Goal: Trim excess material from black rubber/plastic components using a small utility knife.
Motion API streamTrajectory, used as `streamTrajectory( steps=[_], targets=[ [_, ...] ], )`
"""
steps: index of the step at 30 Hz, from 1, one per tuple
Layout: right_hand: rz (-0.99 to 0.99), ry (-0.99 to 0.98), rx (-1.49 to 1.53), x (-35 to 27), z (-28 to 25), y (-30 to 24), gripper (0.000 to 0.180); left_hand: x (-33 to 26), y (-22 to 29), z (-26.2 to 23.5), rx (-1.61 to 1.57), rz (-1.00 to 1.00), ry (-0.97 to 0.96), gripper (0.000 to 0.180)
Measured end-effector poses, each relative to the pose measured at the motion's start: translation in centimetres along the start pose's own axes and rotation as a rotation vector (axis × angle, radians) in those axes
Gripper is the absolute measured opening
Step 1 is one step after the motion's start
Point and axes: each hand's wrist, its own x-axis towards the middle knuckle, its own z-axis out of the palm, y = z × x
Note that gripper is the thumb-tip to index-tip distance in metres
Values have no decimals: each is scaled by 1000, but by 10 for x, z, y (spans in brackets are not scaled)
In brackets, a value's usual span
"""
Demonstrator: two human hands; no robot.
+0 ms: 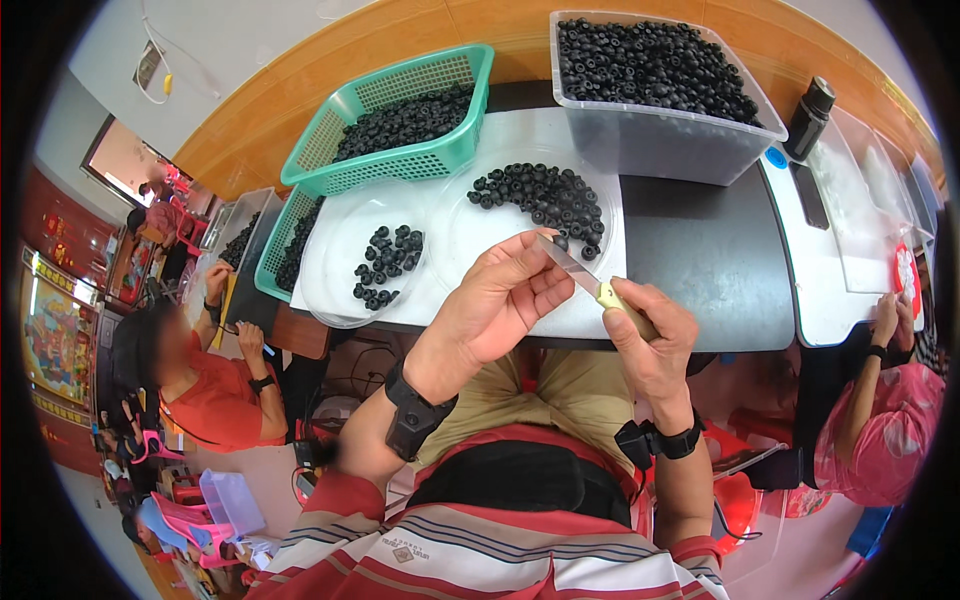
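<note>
My right hand (652, 335) grips a knife (577, 270) by its pale yellow handle, with the blade pointing up and left. The blade crosses the fingertips of my left hand (508, 295), which pinches a small round black part (560, 242) against it. The fingers partly hide that part. Beyond my hands, a heap of similar black ring-shaped parts (545, 192) lies in a clear round tray (455, 235). Farther left, a smaller group of black parts (388, 262) sits in another clear round tray (325, 250).
A green basket (400, 158) and a clear plastic bin (660, 120), both full of black parts, stand at the back. A black bottle (808, 118) and a phone (808, 195) are at right. Co-workers sit at left (225, 385) and right (880, 430).
</note>
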Motion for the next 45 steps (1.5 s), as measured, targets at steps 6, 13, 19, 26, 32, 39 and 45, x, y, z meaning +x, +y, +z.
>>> streamTrajectory(
  steps=[6, 13, 19, 26, 32, 39, 45],
  targets=[
    [-60, 25, -24, -1, -1, 1, 28, -7, -7, 1, -51, -8, -69, 22],
    [146, 146, -179, 3, -7, 12, 28, -20, -8, 15, 18, 5, -138, 20],
    [152, 116, 87, 1, -8, -5, 27, -14, -8, 9, -34, 76, -56, 19],
    [-23, -9, 4, 0, 1, -3, 28, -15, -10, 12, -9, 97, 52, 19],
    [95, 64, 3, 1, -2, 3, 27, -19, -6, 14, -12, 76, -22, 18],
    [206, 70, 64, -2, -6, 3, 27, -26, 3, 3, 161, 151, 78, 17],
    [312, 112, 114, -6, -13, 14, 29, -39, 32, -19, 833, 560, 313, 17]
  ],
)
